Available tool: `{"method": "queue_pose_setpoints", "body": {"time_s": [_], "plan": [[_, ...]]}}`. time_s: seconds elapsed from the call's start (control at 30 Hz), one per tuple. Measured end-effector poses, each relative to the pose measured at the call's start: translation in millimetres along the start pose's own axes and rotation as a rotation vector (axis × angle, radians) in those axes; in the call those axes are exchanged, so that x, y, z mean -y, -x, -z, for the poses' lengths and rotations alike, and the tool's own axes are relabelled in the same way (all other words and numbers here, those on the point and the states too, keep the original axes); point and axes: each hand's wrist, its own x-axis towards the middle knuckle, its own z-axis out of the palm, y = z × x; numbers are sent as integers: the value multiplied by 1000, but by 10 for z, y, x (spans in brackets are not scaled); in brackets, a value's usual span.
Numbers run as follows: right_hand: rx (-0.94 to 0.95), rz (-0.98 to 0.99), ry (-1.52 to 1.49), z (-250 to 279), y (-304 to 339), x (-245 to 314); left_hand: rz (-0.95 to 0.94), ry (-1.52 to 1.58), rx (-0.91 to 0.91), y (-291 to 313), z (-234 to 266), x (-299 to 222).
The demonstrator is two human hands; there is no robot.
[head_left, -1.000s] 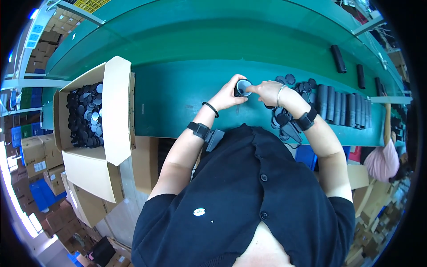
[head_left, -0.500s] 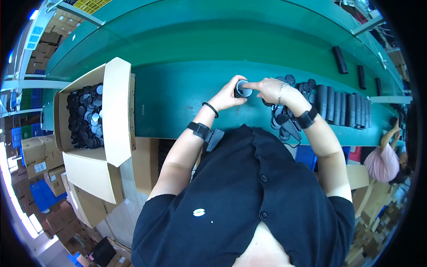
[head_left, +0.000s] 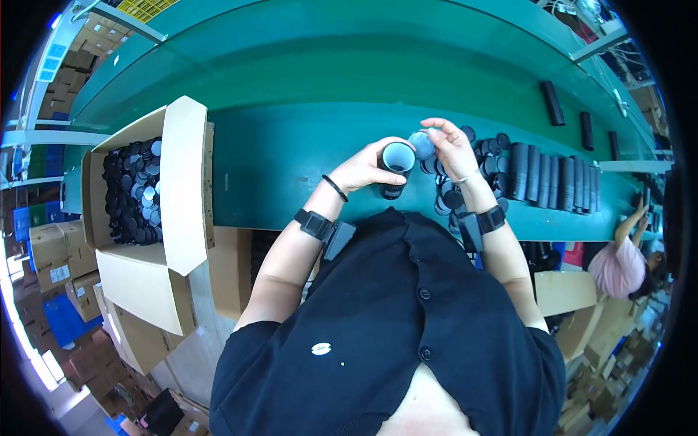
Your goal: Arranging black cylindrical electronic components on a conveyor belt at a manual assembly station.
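- Head view: the left hand is wrapped around a black tube, fingers closed on its side, its open mouth turned up toward the camera, just above the green table.
- The right hand pinches a small round cap between its fingertips, right at the tube's rim; whether cap and rim touch I cannot tell.
- Under and beside the right hand lies a loose scatter of black round caps on the table; the hand covers part of the heap.
- Just right of that scatter, a row of black tubes lies side by side on the table, touching one another.
- Farther back, three single black tubes lie well apart on the green belt.
- At the left, an open cardboard box stands against the table edge, its flaps folded out; it is filled with black discs, some showing a pale face.
- Both wrists carry black bands; the left wrist also wears a thin black bracelet.
- The person's dark buttoned top fills the lower middle and hides the near table edge.
- At the far right, another person in a pink top reaches toward the table.
- More cardboard boxes are stacked on the floor at the left.
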Motion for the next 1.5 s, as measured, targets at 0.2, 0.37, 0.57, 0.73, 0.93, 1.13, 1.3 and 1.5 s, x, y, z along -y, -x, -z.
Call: {"method": "queue_pose_setpoints", "body": {"time_s": [0.2, 0.37, 0.57, 0.73, 0.93, 1.13, 1.3, 1.5], "plan": [[344, -129, -329, 81, 232, -50, 25, 21, -11, 35, -5, -60], [319, -106, -379, -8, 254, -78, 4, 0, -6, 8, -60, -10], [194, 37, -74, 24, 200, 124, -76, -259, -149, -50, 10, 210], [294, 350, 848, -227, 217, 308, -58, -559, -260, -116, 88, 387], [345, 426, 1093, -327, 127, 212, -100, -591, -241, -138, 101, 493], [291, 416, 1149, -371, 162, 152, -96, -446, -212, -147, 151, 670], [289, 434, 1149, -362, 186, 135, -124, -592, -186, -76, 86, 509], [305, 503, 1212, -351, 175, 120, -66, -661, -190, -102, 97, 524]]}}
